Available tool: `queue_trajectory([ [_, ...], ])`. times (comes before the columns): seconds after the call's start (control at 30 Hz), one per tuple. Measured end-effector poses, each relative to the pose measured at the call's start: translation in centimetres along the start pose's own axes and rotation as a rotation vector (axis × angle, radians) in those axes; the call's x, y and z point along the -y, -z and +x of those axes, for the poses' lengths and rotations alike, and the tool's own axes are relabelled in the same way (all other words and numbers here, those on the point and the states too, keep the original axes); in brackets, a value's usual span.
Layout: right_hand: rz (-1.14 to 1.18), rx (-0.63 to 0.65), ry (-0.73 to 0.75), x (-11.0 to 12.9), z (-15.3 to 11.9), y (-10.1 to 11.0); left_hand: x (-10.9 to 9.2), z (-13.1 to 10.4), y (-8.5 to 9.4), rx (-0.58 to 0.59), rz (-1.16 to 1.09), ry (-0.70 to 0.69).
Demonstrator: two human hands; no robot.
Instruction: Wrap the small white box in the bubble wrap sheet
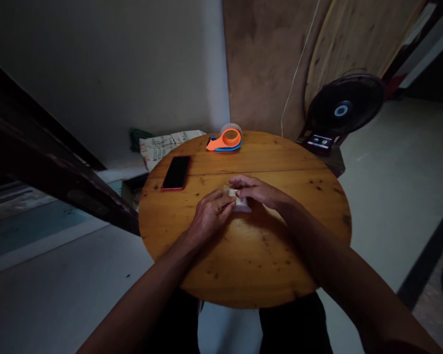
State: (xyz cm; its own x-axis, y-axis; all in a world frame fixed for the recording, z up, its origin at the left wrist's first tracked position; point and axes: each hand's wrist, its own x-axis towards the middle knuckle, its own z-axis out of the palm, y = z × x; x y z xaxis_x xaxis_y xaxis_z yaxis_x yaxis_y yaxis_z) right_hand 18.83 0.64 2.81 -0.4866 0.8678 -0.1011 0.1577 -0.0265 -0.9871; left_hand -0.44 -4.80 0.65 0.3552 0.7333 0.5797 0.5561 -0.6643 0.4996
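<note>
A small whitish package (241,206) lies near the middle of the round wooden table (251,260), partly covered by both hands. My left hand (212,210) is closed on its left side, fingers bent over the edge. From the right, my right hand (256,191) grips its top and far side, thumb pressed on it. What is inside the package cannot be made out. Beyond the hands, an orange and blue tape dispenser (225,142) stands at the table's far edge.
A dark phone with a red edge (176,173) lies at the table's left. Behind it, printed sacking (162,147) sits by the wall. A black fan (341,109) stands beyond the right edge. A dark wooden post (59,172) slants in at left.
</note>
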Motion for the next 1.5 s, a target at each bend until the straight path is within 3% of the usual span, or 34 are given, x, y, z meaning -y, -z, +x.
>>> queue_trajectory([
  [0.17,0.009,-0.071,-0.043,-0.5,0.4,0.1,0.1,0.0,-0.1,-0.004,-0.008,-0.004],
  [0.43,0.045,-0.075,-0.044,-0.9,0.8,0.5,-0.1,-0.1,-0.2,-0.006,-0.061,0.051],
  [0.57,-0.027,-0.061,-0.015,-1.0,0.9,0.1,-0.7,0.6,0.0,0.02,-0.069,0.128],
  [0.73,-0.038,-0.059,-0.007,-0.7,0.9,-0.2,-1.5,1.8,1.5,0.1,-0.215,0.3],
  [0.87,-0.059,-0.049,0.002,-0.4,0.7,-0.3,-1.5,2.1,2.1,-0.047,-0.398,0.486],
  [0.97,-0.07,-0.049,0.009,-0.3,0.5,-0.4,-1.4,1.8,1.4,-0.155,-0.483,0.595],
  [1.03,-0.078,-0.034,0.018,-0.3,0.4,-0.3,-1.3,1.4,0.7,-0.166,-0.501,0.641],
  [1.5,-0.057,0.079,0.046,-0.5,0.0,0.1,-0.9,0.6,-0.7,-0.05,-0.348,0.601],
])
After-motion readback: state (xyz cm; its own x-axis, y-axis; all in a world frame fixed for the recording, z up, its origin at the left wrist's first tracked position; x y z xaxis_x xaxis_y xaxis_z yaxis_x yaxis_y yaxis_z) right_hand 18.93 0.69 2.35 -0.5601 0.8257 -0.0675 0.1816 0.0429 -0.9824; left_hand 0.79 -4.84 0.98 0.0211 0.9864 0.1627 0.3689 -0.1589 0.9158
